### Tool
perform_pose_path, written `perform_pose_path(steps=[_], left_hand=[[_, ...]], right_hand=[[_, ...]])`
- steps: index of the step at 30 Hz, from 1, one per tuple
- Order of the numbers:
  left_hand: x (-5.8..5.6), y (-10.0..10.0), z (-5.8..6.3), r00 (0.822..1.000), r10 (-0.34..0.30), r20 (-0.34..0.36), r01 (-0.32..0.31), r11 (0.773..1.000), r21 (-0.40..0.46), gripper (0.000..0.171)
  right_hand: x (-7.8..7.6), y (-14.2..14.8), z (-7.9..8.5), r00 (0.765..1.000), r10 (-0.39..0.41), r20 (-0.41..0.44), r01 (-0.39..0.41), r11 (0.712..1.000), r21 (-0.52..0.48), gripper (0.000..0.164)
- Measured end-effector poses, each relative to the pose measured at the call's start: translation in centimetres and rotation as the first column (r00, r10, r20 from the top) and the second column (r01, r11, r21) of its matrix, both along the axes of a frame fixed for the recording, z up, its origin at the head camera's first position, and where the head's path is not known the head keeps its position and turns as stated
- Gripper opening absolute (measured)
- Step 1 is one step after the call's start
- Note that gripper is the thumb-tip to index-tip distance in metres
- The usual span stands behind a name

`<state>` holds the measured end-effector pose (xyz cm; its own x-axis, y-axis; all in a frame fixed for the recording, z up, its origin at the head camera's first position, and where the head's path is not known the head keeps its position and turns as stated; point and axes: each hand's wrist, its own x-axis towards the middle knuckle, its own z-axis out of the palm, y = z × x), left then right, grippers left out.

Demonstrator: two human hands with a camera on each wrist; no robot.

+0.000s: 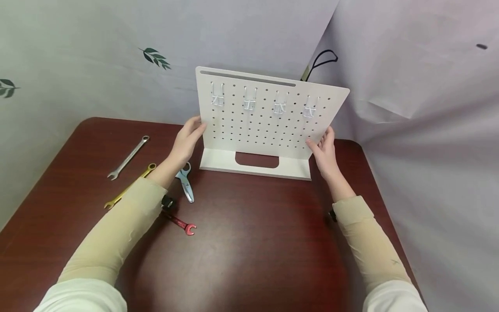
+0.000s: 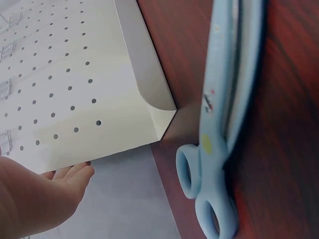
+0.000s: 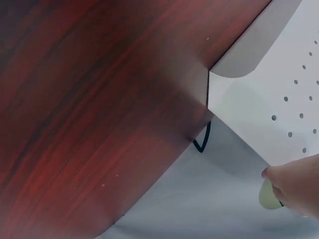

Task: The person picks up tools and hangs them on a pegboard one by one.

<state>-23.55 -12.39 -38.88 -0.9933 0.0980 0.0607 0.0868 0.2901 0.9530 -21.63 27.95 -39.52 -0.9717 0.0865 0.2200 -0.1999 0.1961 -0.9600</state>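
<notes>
A white pegboard (image 1: 257, 130) stands on its foot at the back of the table, its panel upright. Several wire hooks (image 1: 249, 104) hang in a row across its upper part. My left hand (image 1: 188, 139) holds the board's left side edge, thumb in front and fingers behind. On the opposite side edge, my right hand (image 1: 324, 151) grips with the thumb on the front face and the fingers mostly hidden behind. Light blue scissors (image 2: 214, 134) lie on the table close to the board's left end, below my left wrist.
To the left lie a silver wrench (image 1: 130, 157) and a gold wrench (image 1: 124, 193), partly under my left arm. A red wrench (image 1: 183, 225) pokes out beside that forearm. Behind the board, a black cord loop (image 1: 327, 56) rises against the pale curtain (image 1: 421, 130).
</notes>
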Motion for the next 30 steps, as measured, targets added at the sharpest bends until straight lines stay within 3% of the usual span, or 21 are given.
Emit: perform_pose_path(steps=[13,18,25,30], left_hand=[[0.2,0.0,-0.1,1.0,0.011,-0.01,-0.011,1.0,-0.003,0.062],[0.3,-0.2,-0.3,1.0,0.01,-0.02,-0.009,1.0,0.018,0.061],[0.3,-0.4,-0.5,1.0,0.008,-0.012,-0.008,0.999,0.034,0.061],[0.2,-0.5,-0.4,1.0,0.003,-0.006,-0.003,0.999,0.045,0.061]], right_hand=[[-0.1,0.1,-0.1,1.0,-0.011,0.017,0.011,1.0,0.011,0.078],[-0.1,0.3,0.3,0.999,-0.034,0.014,0.033,0.995,0.091,0.081],[0.2,1.4,2.0,0.988,-0.088,-0.128,0.114,0.972,0.208,0.085],[0.2,1.8,4.4,0.95,-0.123,-0.288,0.196,0.951,0.24,0.085]])
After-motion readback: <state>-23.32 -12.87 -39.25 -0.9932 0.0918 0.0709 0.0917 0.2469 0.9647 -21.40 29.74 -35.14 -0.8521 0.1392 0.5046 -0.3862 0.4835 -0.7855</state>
